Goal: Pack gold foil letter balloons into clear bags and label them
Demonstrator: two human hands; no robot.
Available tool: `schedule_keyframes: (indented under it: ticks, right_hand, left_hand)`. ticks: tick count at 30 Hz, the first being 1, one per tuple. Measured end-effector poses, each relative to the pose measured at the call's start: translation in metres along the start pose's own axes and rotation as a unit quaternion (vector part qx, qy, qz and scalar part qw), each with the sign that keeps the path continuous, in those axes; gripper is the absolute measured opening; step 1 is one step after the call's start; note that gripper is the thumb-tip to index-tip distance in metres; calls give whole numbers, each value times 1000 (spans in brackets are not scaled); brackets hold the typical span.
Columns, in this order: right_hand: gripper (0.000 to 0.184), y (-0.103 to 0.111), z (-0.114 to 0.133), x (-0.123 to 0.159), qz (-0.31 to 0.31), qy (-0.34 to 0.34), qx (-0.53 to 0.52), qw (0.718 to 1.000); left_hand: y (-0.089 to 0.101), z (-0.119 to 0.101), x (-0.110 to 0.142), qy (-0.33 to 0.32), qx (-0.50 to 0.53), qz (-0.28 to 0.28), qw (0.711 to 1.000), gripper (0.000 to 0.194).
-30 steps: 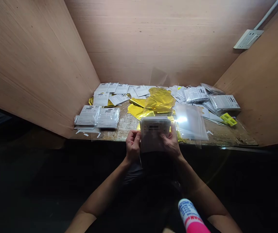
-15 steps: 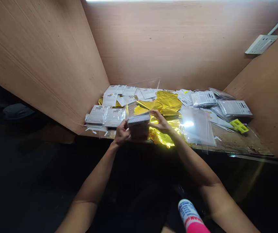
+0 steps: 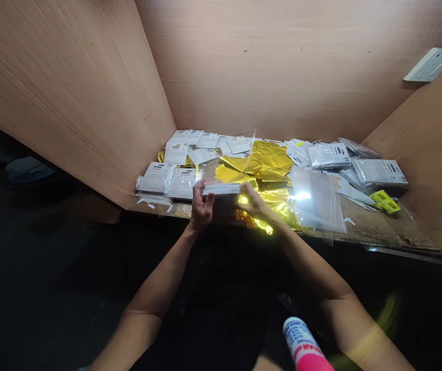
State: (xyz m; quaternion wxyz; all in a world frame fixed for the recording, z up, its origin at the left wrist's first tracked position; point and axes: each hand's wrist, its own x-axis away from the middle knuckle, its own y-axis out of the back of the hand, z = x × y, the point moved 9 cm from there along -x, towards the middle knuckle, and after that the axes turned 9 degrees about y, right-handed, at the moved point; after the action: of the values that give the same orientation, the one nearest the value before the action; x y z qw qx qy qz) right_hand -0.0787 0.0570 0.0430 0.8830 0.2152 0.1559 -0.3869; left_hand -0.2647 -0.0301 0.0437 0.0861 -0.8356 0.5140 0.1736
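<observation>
Between my two hands, at the front edge of the bench, is a stack of white cards (image 3: 221, 189), seen edge-on. My left hand (image 3: 202, 208) grips its left end, with the thumb turned up. At the other end, my right hand (image 3: 254, 201) is closed against the stack; its fingertips are partly hidden. Crumpled gold foil pieces (image 3: 265, 159) lie just behind and to the right of the stack. To the left are packs of printed cards in clear film (image 3: 157, 178). A pile of clear plastic sleeves (image 3: 316, 201) lies beyond my right hand.
Wooden panels (image 3: 259, 67) wall in the bench at the back and sides. Loose printed cards (image 3: 203, 155) and wrapped packs (image 3: 381, 171) cover its back and right. A yellow label (image 3: 385, 201) lies at right. A pink-and-white tube (image 3: 302, 345) juts up at the bottom, near my right arm.
The stack has tilted so that its edges face me and has dropped slightly. My left hand has turned thumb-up, and my right hand has come down against the stack's right end.
</observation>
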Motion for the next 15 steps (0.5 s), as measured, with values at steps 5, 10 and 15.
schedule_keyframes:
  ticks: [5,10,15]
  right_hand:
    - [89,-19,0,14,-3,-28,-16,999]
    - [66,6,16,3,9,0,-23,1000]
    - [40,23,21,-5,1,20,128,992]
  left_hand:
    - [5,26,16,45,-6,2,999,74]
    - [25,15,4,36,44,51,997,93]
    - [34,9,-3,86,-5,142,986,73]
